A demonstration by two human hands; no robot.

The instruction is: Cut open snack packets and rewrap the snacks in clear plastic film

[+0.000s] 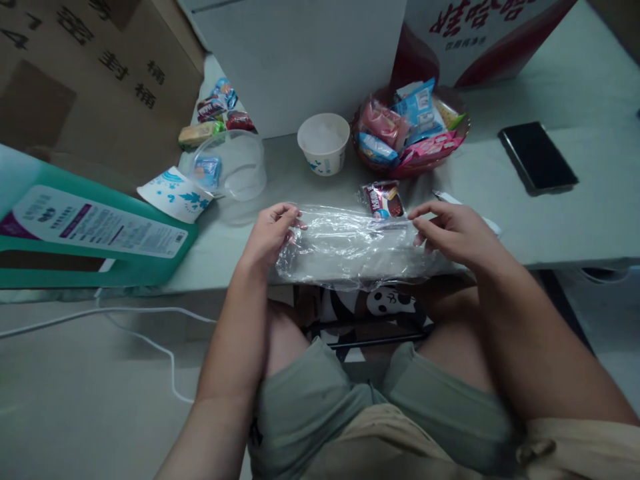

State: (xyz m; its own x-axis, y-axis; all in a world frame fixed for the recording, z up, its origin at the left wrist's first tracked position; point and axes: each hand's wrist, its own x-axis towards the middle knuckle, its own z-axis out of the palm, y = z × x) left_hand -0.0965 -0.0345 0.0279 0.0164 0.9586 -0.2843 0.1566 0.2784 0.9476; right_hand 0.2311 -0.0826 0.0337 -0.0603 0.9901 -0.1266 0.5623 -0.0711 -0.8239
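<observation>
A clear plastic bag (350, 247) is stretched between my two hands at the table's front edge. My left hand (275, 230) pinches its left upper corner, thumb against fingers. On the other side my right hand (445, 230) grips the right upper edge between thumb and fingertips. Just behind the bag lies a small dark red snack packet (384, 199), its lower end close to the film. A white paper cup (324, 143) with blue print stands farther back, beside a reddish bowl (367, 163) heaped with wrapped snacks. Part of a white flat item (493, 225) shows behind my right hand.
At left are a green liquid jug (175, 267), a clear plastic tub (250, 167), a tipped paper cup (175, 195) and several snack packets (200, 135). Cartons (300, 60) line the back. A black phone (539, 157) lies at right. A white cable (150, 310) hangs below.
</observation>
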